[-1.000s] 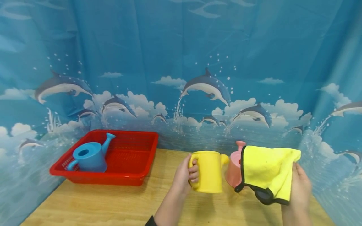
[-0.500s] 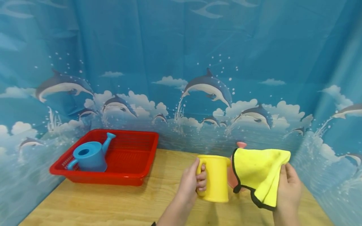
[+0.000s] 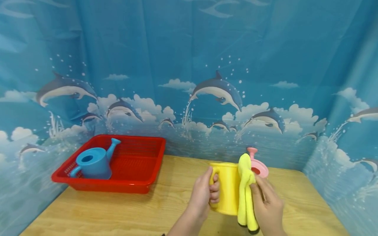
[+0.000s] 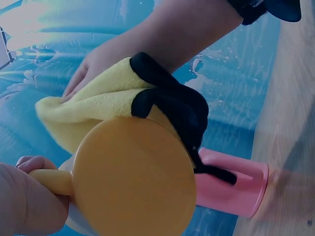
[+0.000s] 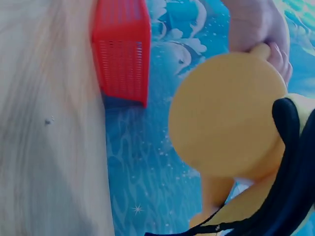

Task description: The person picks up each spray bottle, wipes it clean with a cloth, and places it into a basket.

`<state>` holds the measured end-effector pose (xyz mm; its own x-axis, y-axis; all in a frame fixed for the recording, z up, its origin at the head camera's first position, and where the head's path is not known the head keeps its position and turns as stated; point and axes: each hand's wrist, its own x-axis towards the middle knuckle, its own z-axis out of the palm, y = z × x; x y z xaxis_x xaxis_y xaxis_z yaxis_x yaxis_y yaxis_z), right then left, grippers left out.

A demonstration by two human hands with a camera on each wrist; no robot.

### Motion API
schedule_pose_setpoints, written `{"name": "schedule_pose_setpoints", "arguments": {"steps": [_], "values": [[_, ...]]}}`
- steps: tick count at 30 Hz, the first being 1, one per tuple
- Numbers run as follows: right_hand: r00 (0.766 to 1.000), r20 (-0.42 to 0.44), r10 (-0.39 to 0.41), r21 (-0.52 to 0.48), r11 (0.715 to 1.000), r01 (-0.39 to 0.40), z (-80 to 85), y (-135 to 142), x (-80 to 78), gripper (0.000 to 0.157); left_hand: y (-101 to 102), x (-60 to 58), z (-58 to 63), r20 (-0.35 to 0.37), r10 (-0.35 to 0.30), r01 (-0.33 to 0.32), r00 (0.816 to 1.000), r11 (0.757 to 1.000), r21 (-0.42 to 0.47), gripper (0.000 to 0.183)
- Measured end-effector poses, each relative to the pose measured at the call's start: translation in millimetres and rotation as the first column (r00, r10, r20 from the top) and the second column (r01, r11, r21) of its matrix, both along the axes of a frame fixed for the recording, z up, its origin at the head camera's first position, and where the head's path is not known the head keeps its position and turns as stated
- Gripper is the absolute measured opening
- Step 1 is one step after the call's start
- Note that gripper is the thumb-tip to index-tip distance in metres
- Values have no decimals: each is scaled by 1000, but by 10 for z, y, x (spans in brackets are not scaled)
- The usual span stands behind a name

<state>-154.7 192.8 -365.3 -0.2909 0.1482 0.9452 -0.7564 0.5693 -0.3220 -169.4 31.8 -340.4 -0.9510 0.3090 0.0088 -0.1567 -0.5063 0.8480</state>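
Note:
A yellow toy watering can (image 3: 227, 190) is held up over the table by my left hand (image 3: 203, 195), whose fingers curl round its handle. My right hand (image 3: 267, 205) pinches a yellow cloth with black edging (image 3: 245, 196) against the can's right side; the folds hang down and cover its spout side in the head view. Both wrist views look at the can's round base (image 4: 133, 182). Behind the cloth and right hand stands a pink watering can (image 3: 263, 167), partly hidden in the head view.
On the left of the wooden table (image 3: 124, 213) sits a red plastic basket (image 3: 110, 187). A blue watering can (image 3: 94, 165) lies inside it. A dolphin-print curtain (image 3: 183, 49) closes off the back and sides.
The right hand has moved left, bringing the cloth from spread out beside the yellow can to bunched against its side. The left hand has shifted the can slightly right and toward me.

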Motion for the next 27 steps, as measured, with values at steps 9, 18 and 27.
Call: {"name": "schedule_pose_setpoints", "arguments": {"steps": [9,18,27], "values": [[999,13,-44,356,934,37,17,-222,43,37,73,79,0,-39,-22,22,999,1000,4,35],[953,286,-102,404,914,-23,-100,-254,85,42,77,121,-21,-129,-55,53,990,998,-19,37],[975,221,-12,198,980,-33,-102,-212,38,39,188,295,-69,-209,-60,53,976,998,-40,36]]}}
